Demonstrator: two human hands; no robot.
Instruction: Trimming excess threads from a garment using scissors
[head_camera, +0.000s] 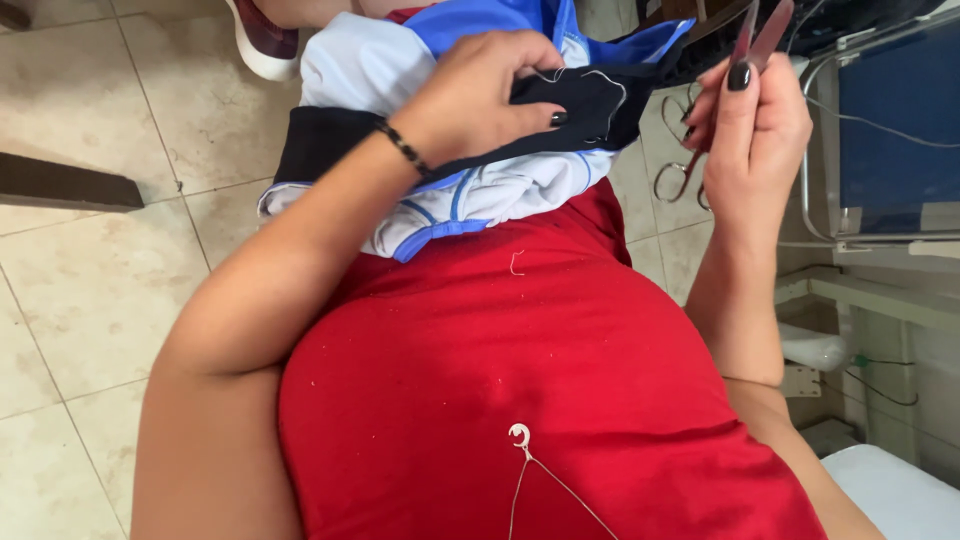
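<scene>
Head view, looking down over my red shirt (520, 400). My left hand (480, 95) is closed, fingers curled down and thumb pinching the black trim (590, 105) of a white-and-blue garment (400, 60), which lies bunched on my lap against the shirt. A loose pale thread (590, 75) loops over the trim beside the thumb. My right hand (755, 140) is raised at the right, fingers folded around a pair of metal scissors (700, 150); the blades point up past the fingertips and the finger loops hang below the palm. I judge the garment light, soft and limp: it will sag and slide wherever it is unsupported, so a hold close to the trimmed edge, flattened between thumb and fingers, suits it best. The scissors are stiff and sharp. A tiled floor (90, 280) lies beneath.
</scene>
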